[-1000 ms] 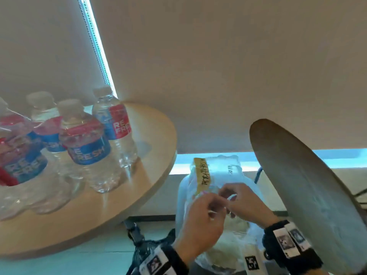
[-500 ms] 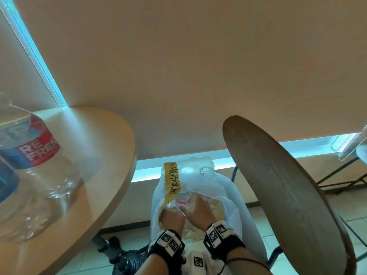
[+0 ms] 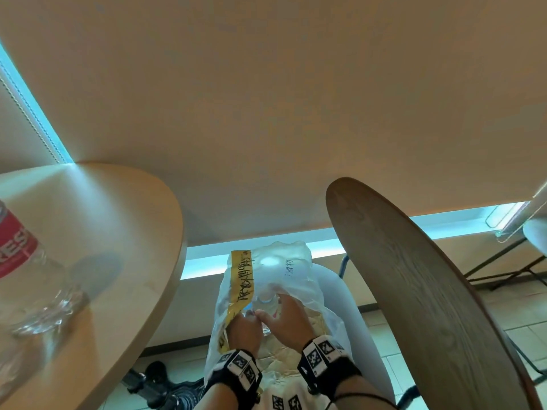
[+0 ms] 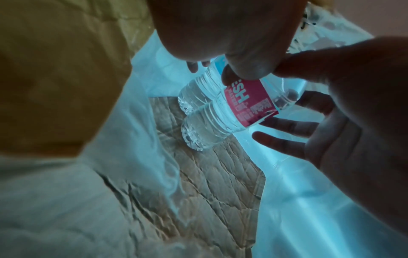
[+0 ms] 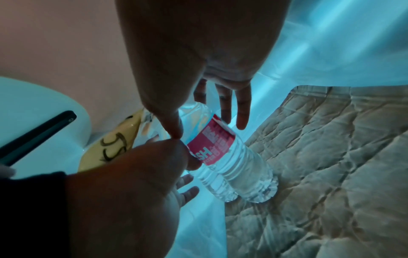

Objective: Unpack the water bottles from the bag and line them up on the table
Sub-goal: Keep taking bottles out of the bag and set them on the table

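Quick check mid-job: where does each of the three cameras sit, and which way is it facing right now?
Head: worn on the head, facing down and forward at the bag beside the table; both wrists show.
Left wrist: looks into the bag; left hand and right hand around two bottles.
Right wrist: looks into the bag from the opposite side, over both hands.
Both wrist views share the bottles.
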Motion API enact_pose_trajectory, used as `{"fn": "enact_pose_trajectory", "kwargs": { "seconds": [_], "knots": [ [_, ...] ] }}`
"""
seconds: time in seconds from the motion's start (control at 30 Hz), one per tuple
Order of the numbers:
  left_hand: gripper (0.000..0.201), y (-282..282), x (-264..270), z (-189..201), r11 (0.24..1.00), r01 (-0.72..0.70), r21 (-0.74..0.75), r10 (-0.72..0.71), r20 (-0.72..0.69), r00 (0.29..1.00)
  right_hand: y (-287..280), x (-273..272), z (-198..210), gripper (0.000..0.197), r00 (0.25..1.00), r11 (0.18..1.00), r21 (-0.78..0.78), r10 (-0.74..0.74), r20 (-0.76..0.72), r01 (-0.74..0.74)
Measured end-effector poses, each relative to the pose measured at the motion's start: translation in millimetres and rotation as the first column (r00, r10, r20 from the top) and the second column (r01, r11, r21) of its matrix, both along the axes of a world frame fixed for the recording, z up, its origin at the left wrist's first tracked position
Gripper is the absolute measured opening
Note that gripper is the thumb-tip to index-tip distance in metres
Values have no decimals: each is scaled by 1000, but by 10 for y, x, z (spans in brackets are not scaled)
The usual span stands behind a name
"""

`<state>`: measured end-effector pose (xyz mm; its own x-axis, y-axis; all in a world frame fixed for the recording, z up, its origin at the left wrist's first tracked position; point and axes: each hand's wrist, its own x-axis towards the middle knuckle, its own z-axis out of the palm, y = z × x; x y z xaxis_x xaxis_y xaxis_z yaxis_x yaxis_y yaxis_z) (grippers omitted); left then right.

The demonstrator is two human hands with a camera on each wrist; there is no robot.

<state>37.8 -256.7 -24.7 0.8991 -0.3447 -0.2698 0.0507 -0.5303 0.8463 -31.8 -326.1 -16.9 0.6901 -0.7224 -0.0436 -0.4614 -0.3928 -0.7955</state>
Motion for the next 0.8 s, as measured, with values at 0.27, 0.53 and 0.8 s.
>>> {"fn": "enact_pose_trajectory", "kwargs": {
  "seconds": [0.27, 0.53, 0.8],
  "knots": [
    [74, -7, 57, -129, 993, 119, -16, -117, 93, 989, -101, -31, 54, 73, 987, 997, -20, 65, -148, -69],
    [43, 165, -22, -40, 952, 272, 138, -305, 392, 868, -49, -381, -31, 53, 994, 985, -153, 73, -77, -84],
    [64, 434, -215, -274, 752, 581, 310, -658, 391, 643, 389, -825, -65, 67, 986, 964, -266, -34, -163, -11]
  ]
}}
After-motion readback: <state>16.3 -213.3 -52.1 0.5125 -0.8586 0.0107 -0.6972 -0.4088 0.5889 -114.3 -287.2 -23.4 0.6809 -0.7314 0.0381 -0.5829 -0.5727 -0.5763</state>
